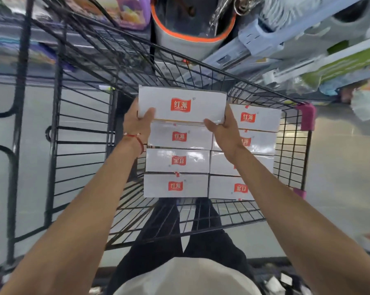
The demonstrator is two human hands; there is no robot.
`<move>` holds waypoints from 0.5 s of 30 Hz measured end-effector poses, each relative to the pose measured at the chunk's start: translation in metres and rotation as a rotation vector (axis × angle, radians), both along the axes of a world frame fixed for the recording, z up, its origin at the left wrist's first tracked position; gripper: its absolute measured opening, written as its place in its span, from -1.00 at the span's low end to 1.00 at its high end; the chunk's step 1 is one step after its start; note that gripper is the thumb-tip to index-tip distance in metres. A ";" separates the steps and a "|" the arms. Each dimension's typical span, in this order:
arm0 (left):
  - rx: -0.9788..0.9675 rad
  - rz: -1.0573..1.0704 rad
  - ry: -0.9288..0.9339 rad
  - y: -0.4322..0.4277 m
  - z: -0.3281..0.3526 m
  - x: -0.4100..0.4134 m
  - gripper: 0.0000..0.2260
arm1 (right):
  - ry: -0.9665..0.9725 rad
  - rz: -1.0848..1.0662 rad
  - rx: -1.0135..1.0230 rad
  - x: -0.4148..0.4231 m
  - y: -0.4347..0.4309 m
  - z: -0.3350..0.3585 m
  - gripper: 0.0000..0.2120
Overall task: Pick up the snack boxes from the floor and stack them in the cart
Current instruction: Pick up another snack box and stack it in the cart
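A white snack box (180, 105) with a red logo is held over the far end of the black wire cart (290, 158). My left hand (137, 122) grips its left end, thumb on top. My right hand (224, 128) grips its right end, thumb along the near edge. Below it, several identical white boxes (177, 160) lie flat in two columns inside the cart, logos facing up. The held box sits above the left column's far end, next to the far box of the right column (256, 118).
Shop shelves with packaged goods (307, 50) and a grey bucket with an orange rim (192, 24) stand beyond the cart. A second black wire frame (20, 124) stands at the left. Pale floor (339, 167) lies on both sides. My dark-trousered legs (179, 231) show below the cart.
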State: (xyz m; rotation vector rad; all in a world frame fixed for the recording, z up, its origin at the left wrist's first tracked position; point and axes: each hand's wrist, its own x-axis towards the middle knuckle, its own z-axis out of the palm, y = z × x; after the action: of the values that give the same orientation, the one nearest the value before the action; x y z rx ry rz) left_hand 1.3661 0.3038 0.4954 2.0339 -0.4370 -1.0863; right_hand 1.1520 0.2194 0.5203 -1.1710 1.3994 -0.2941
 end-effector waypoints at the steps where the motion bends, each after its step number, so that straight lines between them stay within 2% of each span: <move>1: -0.001 -0.006 -0.002 0.000 -0.001 0.001 -0.64 | -0.001 -0.003 0.003 0.000 0.001 0.000 -0.35; 6: 0.037 0.062 -0.013 0.002 0.001 -0.003 -0.61 | 0.031 0.007 -0.002 0.001 0.004 0.009 -0.37; 10: 0.094 0.107 0.057 0.006 0.015 -0.011 -0.42 | 0.087 -0.132 0.022 0.002 0.017 0.026 -0.37; 15: 0.123 0.133 0.075 0.031 0.036 -0.027 -0.29 | 0.068 -0.239 0.044 -0.017 0.049 0.055 -0.57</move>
State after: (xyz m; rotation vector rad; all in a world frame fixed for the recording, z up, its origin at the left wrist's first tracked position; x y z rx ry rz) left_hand 1.3392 0.3344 0.5309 2.0885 -0.1976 -1.1275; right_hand 1.1348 0.2687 0.5756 -0.9860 1.6009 -0.3926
